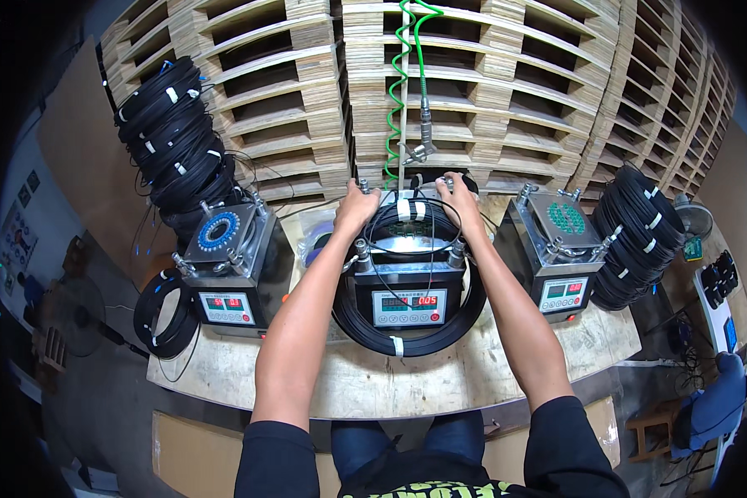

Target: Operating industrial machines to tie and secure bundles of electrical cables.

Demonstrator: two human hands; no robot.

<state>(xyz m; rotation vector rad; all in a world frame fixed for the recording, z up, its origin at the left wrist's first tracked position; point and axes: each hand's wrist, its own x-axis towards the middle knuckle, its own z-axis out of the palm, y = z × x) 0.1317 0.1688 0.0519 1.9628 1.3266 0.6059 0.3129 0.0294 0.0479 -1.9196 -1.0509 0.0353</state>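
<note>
A small polishing-type machine (pixel 409 306) with a lit digital panel stands in the middle of the table. A coil of black cable (pixel 398 342) rings it, hanging down over its front, and white ties (pixel 411 209) bind the coil. At the machine's far left corner, my left hand (pixel 357 209) closes its fingers around a metal knob (pixel 363 186). My right hand (pixel 460 204) grips the matching knob (pixel 450 183) at the far right corner. Two nearer metal posts (pixel 363 252) stand free of my hands. Coil and hands partly hide the machine's top plate.
Similar machines stand left (pixel 230 249) with a blue ring and right (pixel 562 241) with green inserts. Stacks of black cable coils rise at the far left (pixel 174 141) and right (pixel 639 236). A green air hose (pixel 422 66) with a metal nozzle hangs before wooden pallets (pixel 282 112).
</note>
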